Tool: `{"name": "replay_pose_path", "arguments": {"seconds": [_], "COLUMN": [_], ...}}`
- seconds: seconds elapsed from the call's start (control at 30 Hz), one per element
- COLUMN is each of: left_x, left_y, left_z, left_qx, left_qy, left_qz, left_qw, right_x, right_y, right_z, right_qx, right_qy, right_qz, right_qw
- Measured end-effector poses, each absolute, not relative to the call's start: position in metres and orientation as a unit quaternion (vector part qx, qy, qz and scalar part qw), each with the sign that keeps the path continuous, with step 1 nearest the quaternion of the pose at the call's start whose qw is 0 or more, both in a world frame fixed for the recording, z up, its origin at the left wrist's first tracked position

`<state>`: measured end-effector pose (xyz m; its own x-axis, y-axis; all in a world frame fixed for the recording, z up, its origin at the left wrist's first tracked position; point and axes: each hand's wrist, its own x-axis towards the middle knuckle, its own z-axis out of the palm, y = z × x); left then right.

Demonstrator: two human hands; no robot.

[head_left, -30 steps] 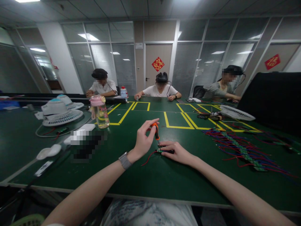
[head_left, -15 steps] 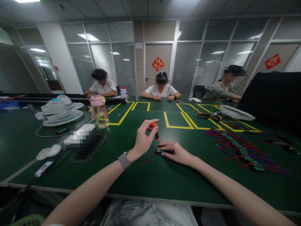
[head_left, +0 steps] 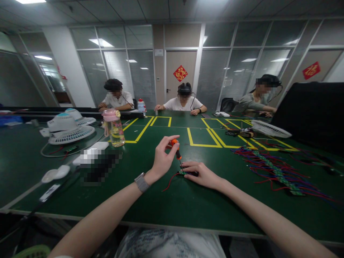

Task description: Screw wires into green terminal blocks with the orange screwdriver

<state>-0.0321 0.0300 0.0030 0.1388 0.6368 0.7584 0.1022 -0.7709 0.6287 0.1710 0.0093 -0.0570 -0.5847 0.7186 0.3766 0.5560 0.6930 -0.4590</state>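
My left hand point(head_left: 164, 156) grips the orange and black handle of a screwdriver point(head_left: 178, 154) between thumb and fingers. The shaft points down and its tip meets a small green circuit board point(head_left: 181, 173) on the table. My right hand point(head_left: 200, 174) rests on the tabletop with its fingers around the board, pressing it at the right side. A red wire point(head_left: 168, 182) trails from the board to the left. A dark part beneath my right fingers is mostly hidden.
Rows of circuit boards with red and blue wires point(head_left: 279, 172) lie to the right. On the left are a pink-lidded bottle point(head_left: 115, 129), white fans point(head_left: 70, 132) and a white spoon-shaped object point(head_left: 56, 173). Yellow tape point(head_left: 205, 145) marks the green table point(head_left: 150, 208). Several people sit across.
The screwdriver handle and my left hand have shifted slightly left. My right hand stays put on the board. The person opposite has moved one hand outward to a small cylinder.
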Motion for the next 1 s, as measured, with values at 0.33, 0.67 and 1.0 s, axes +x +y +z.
{"name": "replay_pose_path", "arguments": {"seconds": [0.33, 0.67, 1.0], "left_x": [-0.031, -0.038, -0.042], "left_y": [0.033, 0.032, 0.041], "left_z": [0.004, 0.011, -0.006], "left_qx": [0.650, 0.758, 0.924], "left_qy": [0.241, 0.313, 0.334], "left_qz": [0.660, 0.543, 0.116], "left_qw": [0.289, 0.183, 0.148], "right_x": [0.170, 0.167, 0.167], "right_y": [0.008, 0.003, 0.007], "right_z": [-0.058, -0.056, -0.063], "right_qx": [-0.366, -0.362, -0.353], "right_qy": [-0.875, -0.865, -0.867], "right_qz": [0.143, 0.103, 0.093], "right_qw": [0.282, 0.331, 0.339]}}
